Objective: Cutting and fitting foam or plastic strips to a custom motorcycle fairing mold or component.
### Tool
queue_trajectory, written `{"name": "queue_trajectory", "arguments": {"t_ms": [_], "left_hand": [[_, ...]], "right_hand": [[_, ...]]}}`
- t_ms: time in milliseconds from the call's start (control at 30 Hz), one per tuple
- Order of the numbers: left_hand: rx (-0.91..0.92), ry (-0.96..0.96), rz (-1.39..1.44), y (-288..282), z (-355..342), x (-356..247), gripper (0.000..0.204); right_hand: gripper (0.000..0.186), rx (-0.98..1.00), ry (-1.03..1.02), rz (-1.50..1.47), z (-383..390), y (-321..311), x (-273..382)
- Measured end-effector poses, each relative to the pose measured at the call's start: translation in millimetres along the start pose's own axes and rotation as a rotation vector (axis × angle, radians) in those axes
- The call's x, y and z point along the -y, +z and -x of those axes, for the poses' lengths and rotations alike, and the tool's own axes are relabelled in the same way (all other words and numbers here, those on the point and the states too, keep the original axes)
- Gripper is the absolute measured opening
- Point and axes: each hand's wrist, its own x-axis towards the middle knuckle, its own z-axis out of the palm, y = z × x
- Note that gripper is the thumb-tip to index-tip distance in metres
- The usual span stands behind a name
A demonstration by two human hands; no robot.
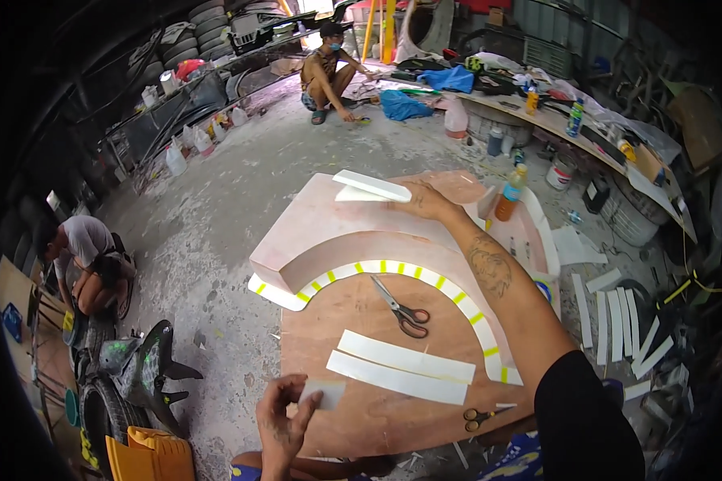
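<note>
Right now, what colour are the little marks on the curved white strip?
Yellow marks, spaced along the curved white strip; the head view shows them.

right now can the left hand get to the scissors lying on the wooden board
Probably yes: the scissors lie uncovered on the board, with only flat white strips between them and the left hand, though its fingers already pinch a small white piece.

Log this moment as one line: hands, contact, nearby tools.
left hand: holds small white piece | right hand: on white strip atop pink curved form | scissors: untouched on wooden board
</note>
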Motion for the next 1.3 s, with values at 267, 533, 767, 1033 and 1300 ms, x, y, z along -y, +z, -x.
{"name": "queue_trajectory", "arguments": {"t_ms": [267,533,767,1033,1300], "left_hand": [[0.091,-0.077,-0.038,-7.8,-3.6,5.9,0.033],[0.078,-0.105,-0.1,-9.3,-7.8,3.5,0.037],[-0.065,-0.098,-0.06,-17.9,-9.8,6.9,0.039],[0.017,0.086,-0.004,-6.8,-6.4,7.9,0.037],[0.029,0.181,-0.063,1.0,-9.8,-5.8,0.033]], "right_hand": [[0.108,-0.019,0.106,0.269,-64.5,77.7,-72.7],[0.084,-0.386,-0.243,0.189,-34.2,120.8,-5.9],[0.076,0.142,-0.13,-0.021,177.4,233.7,79.2],[0.081,0.034,-0.051,0.174,287.8,269.2,77.6],[0.059,-0.277,-0.036,0.102,241.9,220.3,-6.3]]}}
